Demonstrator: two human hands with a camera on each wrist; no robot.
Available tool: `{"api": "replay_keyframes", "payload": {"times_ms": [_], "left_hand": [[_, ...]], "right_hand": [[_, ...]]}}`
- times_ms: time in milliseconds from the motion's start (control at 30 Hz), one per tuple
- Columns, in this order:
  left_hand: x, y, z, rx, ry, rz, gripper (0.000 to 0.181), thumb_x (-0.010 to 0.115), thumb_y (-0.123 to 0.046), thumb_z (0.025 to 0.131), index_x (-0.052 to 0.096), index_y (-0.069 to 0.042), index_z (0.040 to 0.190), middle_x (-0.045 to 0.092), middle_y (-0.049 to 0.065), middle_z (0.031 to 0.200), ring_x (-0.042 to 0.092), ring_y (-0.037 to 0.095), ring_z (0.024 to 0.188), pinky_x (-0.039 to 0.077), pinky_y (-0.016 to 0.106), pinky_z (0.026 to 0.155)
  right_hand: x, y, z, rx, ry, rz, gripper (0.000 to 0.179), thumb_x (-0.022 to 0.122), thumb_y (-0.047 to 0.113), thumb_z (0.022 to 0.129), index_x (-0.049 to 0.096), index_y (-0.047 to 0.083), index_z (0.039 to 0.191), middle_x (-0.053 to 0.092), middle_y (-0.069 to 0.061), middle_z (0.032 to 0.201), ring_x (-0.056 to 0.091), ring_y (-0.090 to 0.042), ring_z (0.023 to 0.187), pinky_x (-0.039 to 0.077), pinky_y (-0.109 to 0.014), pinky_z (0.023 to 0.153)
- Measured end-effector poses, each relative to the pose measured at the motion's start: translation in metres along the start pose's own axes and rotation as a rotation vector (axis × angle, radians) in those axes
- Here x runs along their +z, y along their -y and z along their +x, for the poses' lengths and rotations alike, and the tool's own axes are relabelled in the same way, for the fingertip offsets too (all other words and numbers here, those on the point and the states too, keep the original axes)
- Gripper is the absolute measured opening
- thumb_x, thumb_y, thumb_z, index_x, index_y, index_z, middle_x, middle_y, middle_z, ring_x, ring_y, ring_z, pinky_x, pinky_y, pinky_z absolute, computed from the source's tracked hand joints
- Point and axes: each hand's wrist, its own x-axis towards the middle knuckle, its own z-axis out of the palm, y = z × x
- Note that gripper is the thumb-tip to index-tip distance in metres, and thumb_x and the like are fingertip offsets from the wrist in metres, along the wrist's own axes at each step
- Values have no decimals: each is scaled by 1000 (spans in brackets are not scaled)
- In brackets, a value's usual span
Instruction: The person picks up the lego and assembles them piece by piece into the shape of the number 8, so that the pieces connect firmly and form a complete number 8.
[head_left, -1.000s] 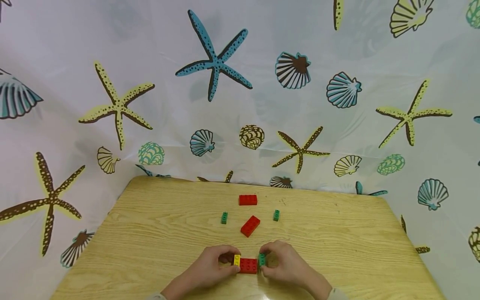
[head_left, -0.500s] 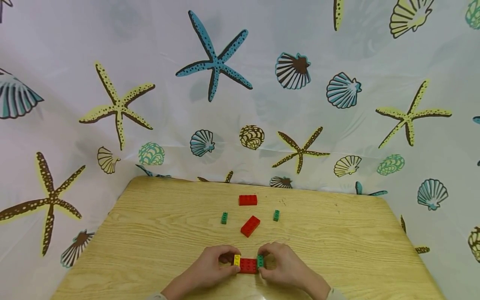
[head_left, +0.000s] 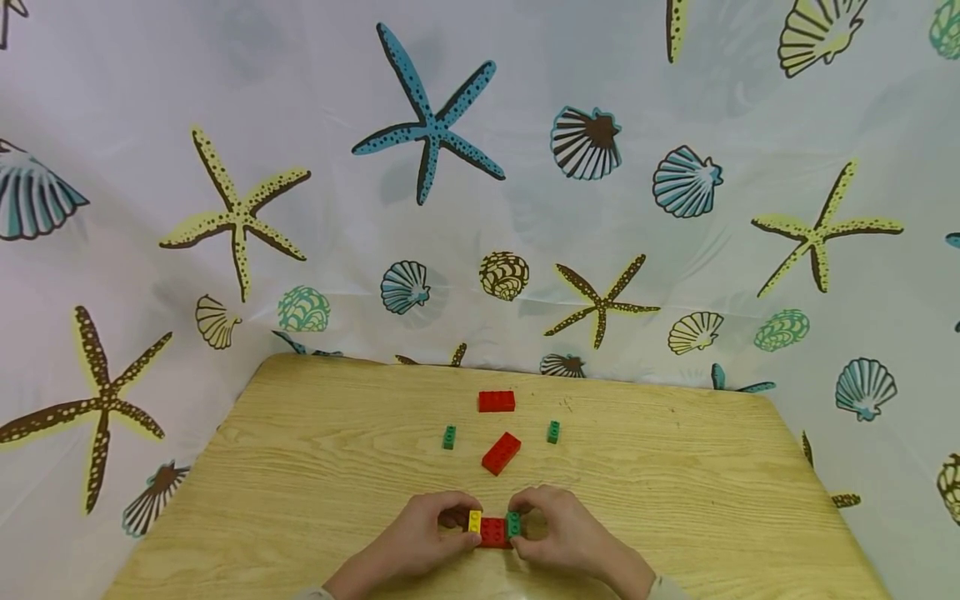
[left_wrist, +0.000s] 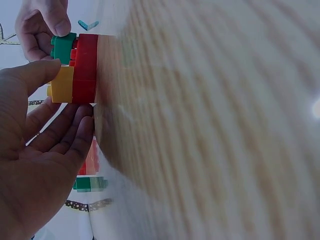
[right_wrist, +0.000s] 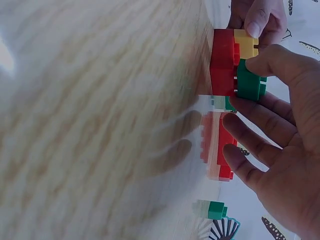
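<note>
A red brick [head_left: 493, 532] lies on the table near its front edge, studs up. On its left end sits a small yellow brick [head_left: 475, 522], which my left hand [head_left: 420, 533] pinches between thumb and fingers. Over the right end my right hand [head_left: 567, 533] pinches a small green brick [head_left: 513, 524] by its near and far sides. A thin gap with red studs shows under this green brick [right_wrist: 248, 81] in the right wrist view. The yellow brick [left_wrist: 62, 85] stands flush on the red brick [left_wrist: 86, 67] in the left wrist view.
Beyond the hands lie a slanted red brick [head_left: 501, 454] and another red brick [head_left: 497, 402] farther back. A small green brick [head_left: 449, 437] is to the left, and a second green brick [head_left: 553, 432] to the right. A patterned curtain [head_left: 480, 208] borders the wooden table [head_left: 337, 442].
My right hand has moved left with its green brick, from beside the red brick's right end to over that end. The left hand stays on the yellow brick.
</note>
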Motion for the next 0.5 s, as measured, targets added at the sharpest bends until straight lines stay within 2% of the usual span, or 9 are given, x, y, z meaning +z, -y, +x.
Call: {"api": "replay_keyframes", "payload": {"times_ms": [267,500], "left_hand": [[0,1,1,-4,-1,10,34,75,-28,100,72,-7,127,73,1,120,68,8,99,57,25,87],[0,0,0,19,-5,9,36,75,-29,99,71,-5,126,74,3,119,69,12,99,58,26,86]], "right_hand": [[1,0,1,4,6,2,28,80,23,92,72,15,117,74,7,111,69,-14,107,57,-35,96],[1,2,1,7,9,8,26,80,22,91,72,16,115,73,7,109,68,-14,106,57,-34,95]]}}
